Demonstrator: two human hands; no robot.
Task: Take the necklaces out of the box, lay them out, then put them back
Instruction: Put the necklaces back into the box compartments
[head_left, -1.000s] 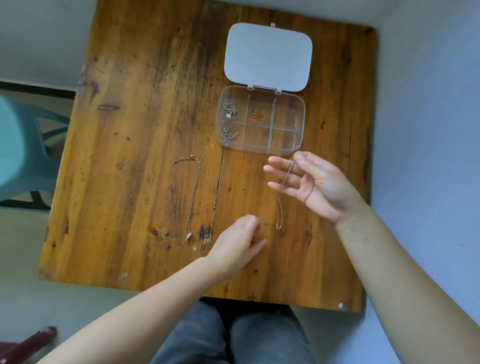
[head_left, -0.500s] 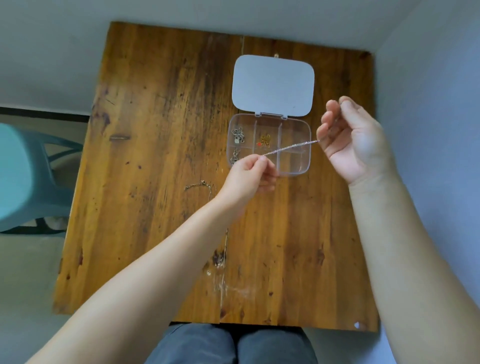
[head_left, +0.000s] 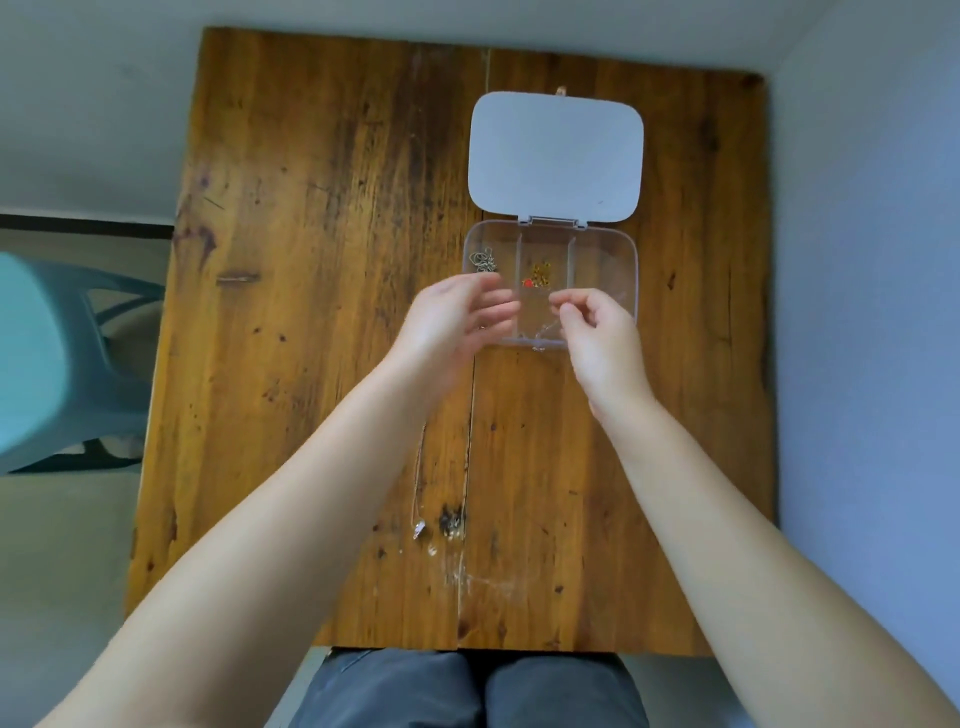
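Clear box (head_left: 626, 260) open, long side running left to right, lid (head_left: 556, 156) flat behind. Right hand (head_left: 597, 332) pinching thin chain (head_left: 545, 330) over near middle slot. Left hand (head_left: 457, 322) loose, half open, holding nothing seen.

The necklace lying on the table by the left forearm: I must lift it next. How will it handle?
Probably floppy: the necklace is a very thin chain lying slack along the wooden table, so it should droop from any pinch. Likely very light, though its small pendant may swing. Fine links could snag or tangle.
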